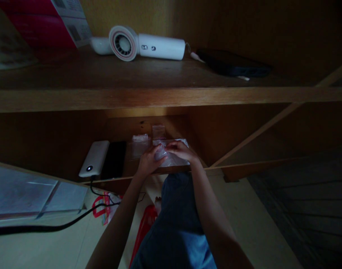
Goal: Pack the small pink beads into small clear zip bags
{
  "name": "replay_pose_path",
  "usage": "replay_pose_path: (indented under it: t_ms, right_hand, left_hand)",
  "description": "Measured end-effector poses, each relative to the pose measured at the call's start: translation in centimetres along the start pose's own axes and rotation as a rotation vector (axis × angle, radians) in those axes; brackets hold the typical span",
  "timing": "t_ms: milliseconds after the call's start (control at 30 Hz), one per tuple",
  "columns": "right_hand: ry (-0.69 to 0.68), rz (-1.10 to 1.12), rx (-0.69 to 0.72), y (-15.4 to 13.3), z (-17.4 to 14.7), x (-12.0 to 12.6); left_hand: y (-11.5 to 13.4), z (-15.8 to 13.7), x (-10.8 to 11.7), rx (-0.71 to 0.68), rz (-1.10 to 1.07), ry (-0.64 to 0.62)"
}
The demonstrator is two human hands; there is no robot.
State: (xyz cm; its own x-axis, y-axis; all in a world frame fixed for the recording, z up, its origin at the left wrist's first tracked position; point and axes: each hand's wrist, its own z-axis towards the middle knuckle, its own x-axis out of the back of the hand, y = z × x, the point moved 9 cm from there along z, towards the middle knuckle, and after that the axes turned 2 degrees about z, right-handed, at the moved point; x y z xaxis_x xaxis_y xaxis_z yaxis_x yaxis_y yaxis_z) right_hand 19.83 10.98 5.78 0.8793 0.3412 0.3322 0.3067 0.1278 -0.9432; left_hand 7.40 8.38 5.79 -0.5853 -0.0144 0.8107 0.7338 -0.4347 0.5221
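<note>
On the lower shelf [58,149], at its left, a white power bank [94,158] lies with a small light showing at its near end, and a black cable [75,220] runs from it down across the floor. Just beside the power bank, on its right, lies a flat black device [114,160]. Right of that, a few clear plastic bags [141,144] lie on the wood, one small one [159,132] set further back. At the shelf's front edge the left hand [148,161] curls around the near end of a crinkled clear plastic bag [171,158], fingers closed on it. The right hand [181,150] meets it from the other side, fingertips pinching the same bag, so both hands hold it just above the shelf. Below the hands a blue-clad knee [176,220] shows, with red-handled items [103,209] on the floor to its left. On the upper shelf [171,97] a white handheld fan [137,45] lies on its side, with a dark flat device [235,64] to its right.
</note>
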Motion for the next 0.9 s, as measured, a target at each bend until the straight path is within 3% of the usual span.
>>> replay_pose_path:
  t_ms: [300,467,900]
  right_hand:
    - [0.154,-0.304,-0.017,-0.4,-0.5,1.9]
    - [0.153,-0.469,-0.065,-0.6,-0.6,1.7]
    - [0.117,-0.578,-0.092,-0.5,-0.5,1.1]
  left_hand:
    - [0.0,0.0,0.2,0.03,0.008,0.001]
    - [-0.1,0.0,0.1,0.021,0.022,0.005]
    - [-0.1,-0.1,0.0,0.017,0.044,0.002]
